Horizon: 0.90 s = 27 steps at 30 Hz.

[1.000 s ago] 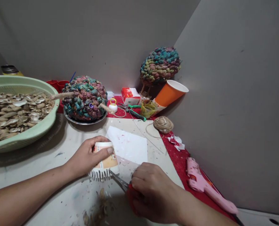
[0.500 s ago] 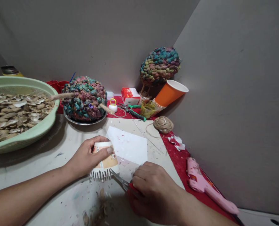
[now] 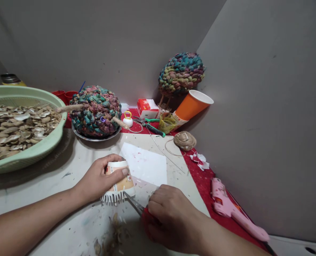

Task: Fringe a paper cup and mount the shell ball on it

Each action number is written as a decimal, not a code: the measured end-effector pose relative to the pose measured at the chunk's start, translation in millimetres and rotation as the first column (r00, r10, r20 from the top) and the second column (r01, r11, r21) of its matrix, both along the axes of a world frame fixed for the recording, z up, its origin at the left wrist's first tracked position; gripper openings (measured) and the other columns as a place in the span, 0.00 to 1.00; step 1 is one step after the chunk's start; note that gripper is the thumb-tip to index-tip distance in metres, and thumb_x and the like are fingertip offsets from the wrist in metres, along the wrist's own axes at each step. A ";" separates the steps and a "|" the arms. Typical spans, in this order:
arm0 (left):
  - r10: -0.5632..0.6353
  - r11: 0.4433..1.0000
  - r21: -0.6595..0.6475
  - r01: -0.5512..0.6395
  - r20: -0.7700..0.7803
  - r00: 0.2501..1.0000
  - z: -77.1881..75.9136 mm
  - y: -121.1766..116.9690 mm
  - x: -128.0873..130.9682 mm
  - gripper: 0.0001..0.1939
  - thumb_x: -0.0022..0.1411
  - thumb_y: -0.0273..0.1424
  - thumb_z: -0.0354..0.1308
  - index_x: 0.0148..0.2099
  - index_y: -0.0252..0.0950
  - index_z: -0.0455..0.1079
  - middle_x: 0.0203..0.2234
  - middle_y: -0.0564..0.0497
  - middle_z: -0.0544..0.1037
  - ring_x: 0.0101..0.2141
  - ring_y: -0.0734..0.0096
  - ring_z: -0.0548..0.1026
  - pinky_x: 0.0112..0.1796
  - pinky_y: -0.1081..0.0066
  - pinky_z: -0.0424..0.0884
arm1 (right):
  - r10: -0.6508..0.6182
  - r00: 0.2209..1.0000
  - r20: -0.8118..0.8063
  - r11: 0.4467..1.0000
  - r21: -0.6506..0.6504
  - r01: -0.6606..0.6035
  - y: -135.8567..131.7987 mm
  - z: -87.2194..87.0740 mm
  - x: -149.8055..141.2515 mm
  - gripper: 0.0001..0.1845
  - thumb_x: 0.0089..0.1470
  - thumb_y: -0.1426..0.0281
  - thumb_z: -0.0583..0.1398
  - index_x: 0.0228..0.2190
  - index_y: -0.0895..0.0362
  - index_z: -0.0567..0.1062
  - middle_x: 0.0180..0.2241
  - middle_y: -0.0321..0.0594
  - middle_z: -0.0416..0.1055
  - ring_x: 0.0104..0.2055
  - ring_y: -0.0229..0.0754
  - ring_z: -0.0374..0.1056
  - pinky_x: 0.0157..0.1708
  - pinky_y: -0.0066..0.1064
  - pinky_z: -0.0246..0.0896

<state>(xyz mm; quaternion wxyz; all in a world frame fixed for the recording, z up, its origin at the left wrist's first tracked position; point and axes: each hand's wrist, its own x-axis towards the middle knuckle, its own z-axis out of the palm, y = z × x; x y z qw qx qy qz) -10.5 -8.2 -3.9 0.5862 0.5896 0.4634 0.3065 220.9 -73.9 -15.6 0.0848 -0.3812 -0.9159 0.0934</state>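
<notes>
My left hand point(image 3: 104, 176) is wrapped round a small paper cup point(image 3: 122, 183) with a printed orange band, its thumb on the near side. Narrow strips are cut along the cup's lower rim, forming a fringe. In my right hand point(image 3: 171, 215) are red-handled scissors point(image 3: 133, 203), whose tips meet the rim at the right end of the fringe. Most of the handles are hidden by my fingers. Beyond the cup lies a white sheet of paper point(image 3: 148, 161) with pink specks.
A green basket of peanut shells point(image 3: 19, 167) stands at left. Behind are a colourful shell-covered ball point(image 3: 94, 110) on a metal dish, pliers point(image 3: 154, 128), an orange paper cup point(image 3: 191, 106) and a twine ball point(image 3: 185, 140). A pink glue gun point(image 3: 231, 209) lies at right; shell bits litter the front.
The scissor blades have drawn closer together at the cup's rim, and my right hand has shifted very slightly. My left hand keeps the cup in nearly the same place.
</notes>
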 end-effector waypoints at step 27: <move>0.254 0.966 -0.128 -0.223 0.328 0.910 -1.9 6.3 -3.3 0.23 0.55 0.41 0.69 0.49 0.37 0.72 0.35 0.50 0.80 0.32 0.66 0.75 0.35 0.70 0.70 | -0.159 0.873 -0.461 0.845 -0.521 -0.122 3.4 6.2 6.8 0.15 0.40 0.73 0.56 0.17 0.54 0.51 0.16 0.28 0.49 0.20 0.32 0.45 0.22 0.29 0.40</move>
